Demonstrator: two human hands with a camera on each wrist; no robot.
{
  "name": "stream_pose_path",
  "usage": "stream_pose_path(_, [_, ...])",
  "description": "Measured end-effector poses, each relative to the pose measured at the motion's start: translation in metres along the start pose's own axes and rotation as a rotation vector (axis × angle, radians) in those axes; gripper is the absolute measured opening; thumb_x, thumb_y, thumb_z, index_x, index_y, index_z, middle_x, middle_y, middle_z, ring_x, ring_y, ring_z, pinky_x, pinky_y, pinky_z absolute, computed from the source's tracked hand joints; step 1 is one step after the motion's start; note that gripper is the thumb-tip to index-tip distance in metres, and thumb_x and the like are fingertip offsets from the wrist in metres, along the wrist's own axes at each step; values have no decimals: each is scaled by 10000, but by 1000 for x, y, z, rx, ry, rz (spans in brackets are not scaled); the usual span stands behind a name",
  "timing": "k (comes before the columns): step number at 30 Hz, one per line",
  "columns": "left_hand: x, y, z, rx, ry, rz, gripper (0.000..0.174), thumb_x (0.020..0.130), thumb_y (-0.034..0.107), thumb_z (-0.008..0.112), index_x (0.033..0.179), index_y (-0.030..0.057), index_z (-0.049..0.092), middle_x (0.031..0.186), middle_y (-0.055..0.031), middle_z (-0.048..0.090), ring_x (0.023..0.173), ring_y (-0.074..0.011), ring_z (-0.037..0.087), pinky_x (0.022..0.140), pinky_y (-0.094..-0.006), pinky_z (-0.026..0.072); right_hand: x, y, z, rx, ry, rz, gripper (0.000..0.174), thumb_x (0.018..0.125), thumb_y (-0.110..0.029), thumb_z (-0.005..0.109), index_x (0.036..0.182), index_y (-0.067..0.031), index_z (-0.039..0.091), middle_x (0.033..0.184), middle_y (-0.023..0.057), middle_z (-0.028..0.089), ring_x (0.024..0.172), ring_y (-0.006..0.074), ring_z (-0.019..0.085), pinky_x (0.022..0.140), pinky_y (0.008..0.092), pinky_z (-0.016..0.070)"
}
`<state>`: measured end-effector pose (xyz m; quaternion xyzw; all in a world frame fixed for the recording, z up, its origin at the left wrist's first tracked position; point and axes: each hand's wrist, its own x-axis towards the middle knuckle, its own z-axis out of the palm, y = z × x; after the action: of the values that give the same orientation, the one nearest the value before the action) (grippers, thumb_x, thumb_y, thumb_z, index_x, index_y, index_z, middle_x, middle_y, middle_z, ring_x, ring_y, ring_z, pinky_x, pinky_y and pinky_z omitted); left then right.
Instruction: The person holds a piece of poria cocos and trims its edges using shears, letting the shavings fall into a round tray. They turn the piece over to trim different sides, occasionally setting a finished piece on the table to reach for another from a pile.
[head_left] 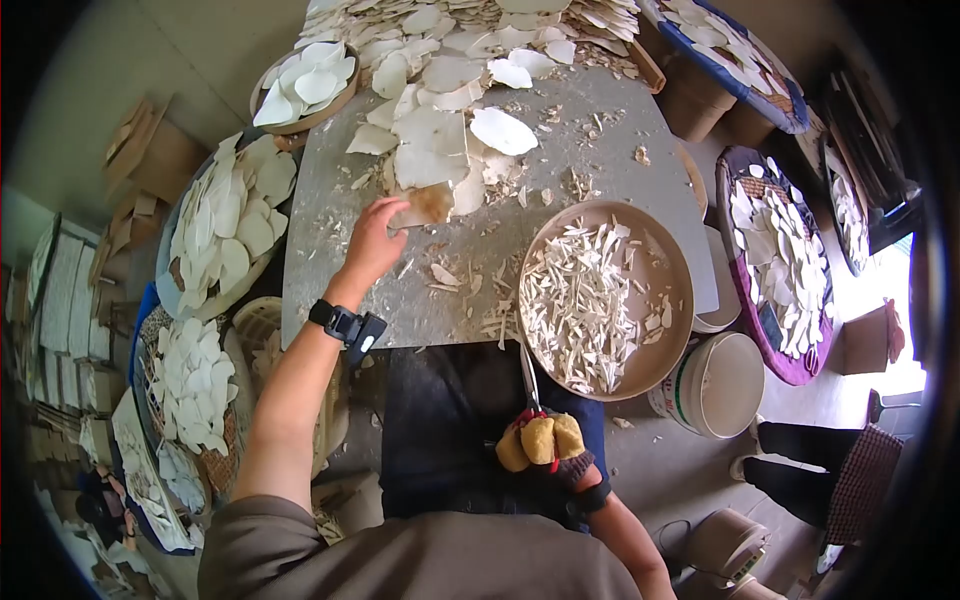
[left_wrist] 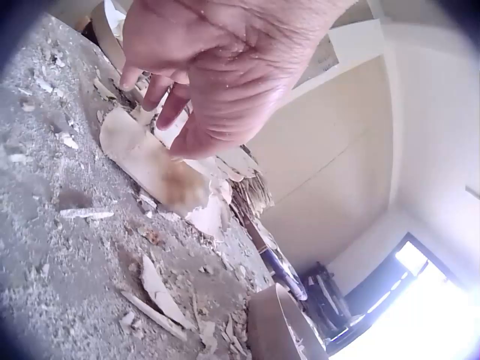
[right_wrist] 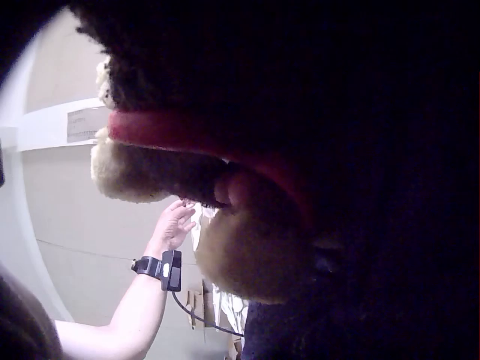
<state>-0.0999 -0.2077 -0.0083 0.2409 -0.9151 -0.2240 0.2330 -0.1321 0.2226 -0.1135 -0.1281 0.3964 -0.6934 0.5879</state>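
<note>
My bare left hand (head_left: 375,240) reaches over the grey table, fingertips right at the edge of a thin pale flat piece with a brown stain (head_left: 430,203). In the left wrist view the thumb and fingers stand apart just above this stained piece (left_wrist: 169,169). Larger pale flat pieces (head_left: 430,145) lie beyond it in a loose pile. Low at the table's front edge, my right hand (head_left: 545,442), in a glove with yellow padded fingers, grips red-handled scissors (head_left: 529,378), blades pointing up toward the table. The right wrist view is mostly dark, with a red handle loop (right_wrist: 165,129) among the padded fingers.
A round tray (head_left: 660,260) of narrow pale strips sits at the table's right front corner. White buckets (head_left: 735,385) stand beside it. Baskets of pale pieces (head_left: 225,225) flank the table on both sides. Another person's legs (head_left: 800,445) show at right.
</note>
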Motion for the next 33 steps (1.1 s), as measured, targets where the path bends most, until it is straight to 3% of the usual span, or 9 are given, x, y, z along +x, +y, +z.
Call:
stream_pose_path(7, [-2, -13, 13, -39, -33, -107, 393, 723, 74, 625, 1112, 55, 567, 1177, -139, 541, 1120, -306, 491, 960, -360, 397, -4, 5, -3, -37, -20, -8, 293, 894, -83, 547, 1177, -28, 498, 1122, 80, 575, 1038, 192, 567, 938, 325, 453])
stream_pose_path(11, [0, -26, 30, 54, 140, -98, 533, 692, 141, 689, 1188, 64, 509, 1228, -180, 493, 1128, -333, 477, 960, -373, 395, -8, -17, 10, -536, -29, -149, 285, 903, -89, 524, 1175, -8, 496, 1122, 107, 579, 1030, 213, 576, 932, 339, 462])
stream_pose_path(13, [6, -29, 34, 81, 189, -95, 616, 666, 179, 730, 1217, 65, 480, 1234, -203, 473, 1125, -352, 471, 957, -379, 397, -8, -16, 9, -456, 28, -91, 278, 916, -104, 495, 1173, 1, 494, 1118, 120, 582, 1025, 223, 581, 925, 345, 468])
stream_pose_path(16, [12, -21, 28, 99, 96, -143, 632, 629, 229, 775, 1188, 86, 517, 1164, -204, 514, 1092, -360, 486, 918, -390, 417, 1, 2, -7, -353, 78, 12, 277, 934, -128, 450, 1170, 9, 493, 1121, 136, 580, 1029, 236, 580, 929, 350, 466])
stream_pose_path(19, [11, -7, 12, 169, -1, -208, 537, 626, 236, 781, 1105, 100, 580, 1031, -180, 578, 1001, -345, 538, 846, -401, 452, -7, 19, -19, -625, 126, -68, 280, 944, -149, 414, 1166, 2, 494, 1128, 128, 578, 1030, 244, 578, 941, 356, 459])
stream_pose_path(23, [-9, -21, -1, -160, -269, -270, 315, 710, 183, 734, 920, -15, 608, 857, -128, 625, 695, -248, 643, 620, -328, 514, -9, -32, 34, -1047, 95, -311, 234, 931, -115, 414, 1079, 6, 550, 1043, 83, 610, 922, 199, 598, 808, 298, 496])
stream_pose_path(25, [-46, -7, -9, -763, -136, -442, 234, 794, 126, 655, 938, -42, 579, 855, -119, 624, 654, -194, 651, 547, -271, 517, -9, -39, 44, -1142, 69, -368, 234, 930, -113, 414, 1077, 6, 551, 1040, 82, 610, 920, 197, 598, 806, 296, 496])
stream_pose_path(29, [-137, 38, -54, -1039, -64, -577, 203, 839, 106, 576, 953, -57, 534, 750, -106, 613, 646, -168, 648, 510, -249, 514, -19, -24, 29, -884, 154, -229, 232, 929, -109, 415, 1075, 8, 552, 1035, 81, 609, 916, 194, 597, 802, 292, 495])
stream_pose_path(33, [-258, 44, -72, -1166, 132, -842, 271, 884, 202, 562, 999, -43, 542, 836, -117, 624, 680, -180, 649, 583, -243, 504, -26, -20, 21, -721, 182, -154, 230, 927, -105, 415, 1073, 9, 552, 1030, 81, 609, 913, 190, 597, 797, 288, 494])
